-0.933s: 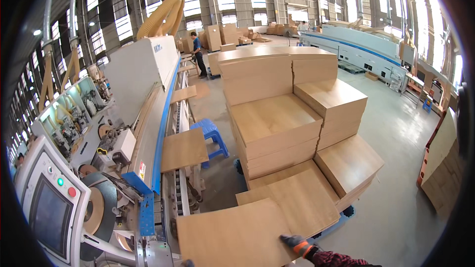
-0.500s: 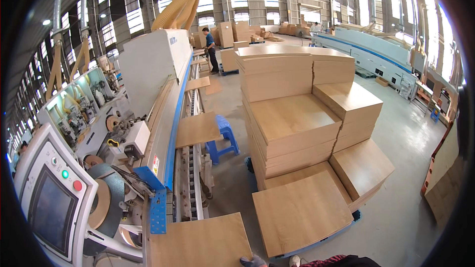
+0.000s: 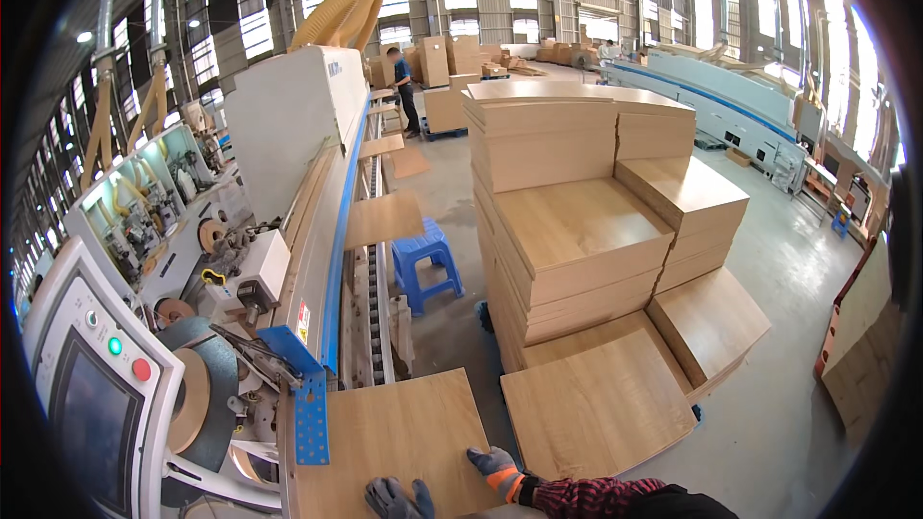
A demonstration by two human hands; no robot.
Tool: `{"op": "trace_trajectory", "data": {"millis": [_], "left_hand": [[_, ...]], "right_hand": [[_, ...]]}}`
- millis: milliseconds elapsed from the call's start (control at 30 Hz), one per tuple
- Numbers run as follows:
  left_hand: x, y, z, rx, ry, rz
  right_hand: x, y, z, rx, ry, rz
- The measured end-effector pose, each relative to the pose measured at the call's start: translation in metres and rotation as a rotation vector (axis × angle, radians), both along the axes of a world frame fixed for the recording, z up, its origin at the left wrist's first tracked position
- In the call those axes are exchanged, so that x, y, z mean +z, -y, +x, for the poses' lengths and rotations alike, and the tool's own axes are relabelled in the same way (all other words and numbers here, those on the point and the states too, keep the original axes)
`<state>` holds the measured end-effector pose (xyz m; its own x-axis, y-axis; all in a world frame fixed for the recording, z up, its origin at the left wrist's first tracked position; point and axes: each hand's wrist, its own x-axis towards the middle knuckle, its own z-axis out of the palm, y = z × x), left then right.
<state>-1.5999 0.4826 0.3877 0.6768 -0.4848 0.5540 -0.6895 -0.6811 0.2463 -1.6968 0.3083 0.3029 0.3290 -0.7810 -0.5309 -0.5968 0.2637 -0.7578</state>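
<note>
A wood-grain panel (image 3: 394, 423) lies before me, partly on the roller conveyor at the machine's near end. My left hand (image 3: 397, 500), in a grey glove, rests flat on its near part with the fingers apart. At the panel's right edge is my right hand (image 3: 495, 469), in a grey glove with an orange cuff; it grips that edge, with part of its fingers hidden. Farther along the conveyor lies another panel (image 3: 385, 219). A stepped stack of panels (image 3: 577, 279) stands to the right, a top panel (image 3: 596, 404) near my right hand.
On the left, the long machine (image 3: 298, 106) carries a control screen (image 3: 96, 423) and a tape reel (image 3: 197, 394). A blue stool (image 3: 426, 264) stands beside the conveyor (image 3: 370, 327). A person (image 3: 404, 91) stands farther off. Another long machine (image 3: 711, 101) is at far right.
The near panel has moved forward along the machine. My right hand has moved forward with it, and my left hand has come into view on top. The farther panel has also advanced.
</note>
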Motion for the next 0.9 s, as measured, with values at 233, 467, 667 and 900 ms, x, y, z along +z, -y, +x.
{"op": "trace_trajectory", "data": {"millis": [233, 467, 667, 900], "left_hand": [[-0.015, 0.045, 0.06, -0.092, -0.023, -0.154], [-0.017, 0.084, 0.059, -0.082, -0.095, -0.17], [-0.057, 0.064, -0.057, -0.299, -0.705, -0.526], [-0.077, 0.092, -0.147, -0.507, -1.125, -0.004]], "right_hand": [[0.005, 0.038, 0.037, -0.013, -0.065, -0.086], [0.026, 0.1, 0.075, -0.069, 0.189, -0.064], [0.047, 0.067, -0.014, -0.336, 0.561, -0.184], [0.003, 0.14, -0.272, -0.2, -0.446, -1.157]]}}
